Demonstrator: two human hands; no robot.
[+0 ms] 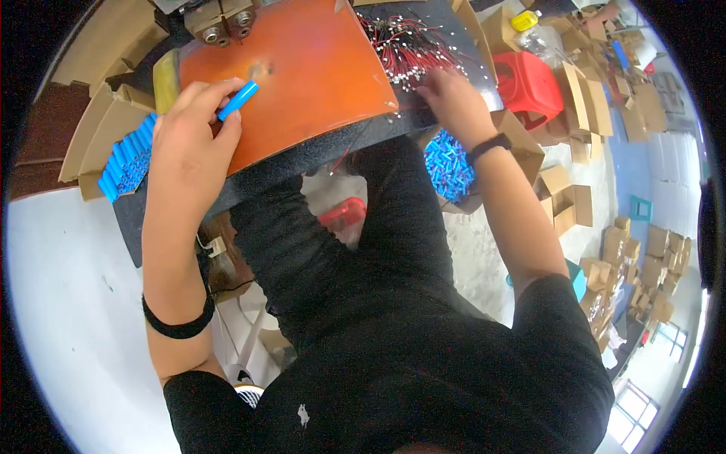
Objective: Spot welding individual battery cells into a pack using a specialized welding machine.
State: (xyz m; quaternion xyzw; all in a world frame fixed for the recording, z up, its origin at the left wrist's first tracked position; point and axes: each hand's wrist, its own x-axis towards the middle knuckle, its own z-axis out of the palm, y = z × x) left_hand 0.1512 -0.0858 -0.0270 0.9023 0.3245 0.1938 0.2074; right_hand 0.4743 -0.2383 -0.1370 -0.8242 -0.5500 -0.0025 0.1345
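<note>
I can't see the top of the metal machine (221,27) at the back of the orange mat (325,68). Right of the mat, the thin wires (412,47) are too tiny to count; I can't tell if the right hand (458,104) pinches one.

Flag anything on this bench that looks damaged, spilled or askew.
The orange board has a discoloured, possibly scorched mark by the blue cylinder, marring its otherwise plain surface. A thin red wire dangles over the front edge of the bench, apart from the wire pile.
</note>
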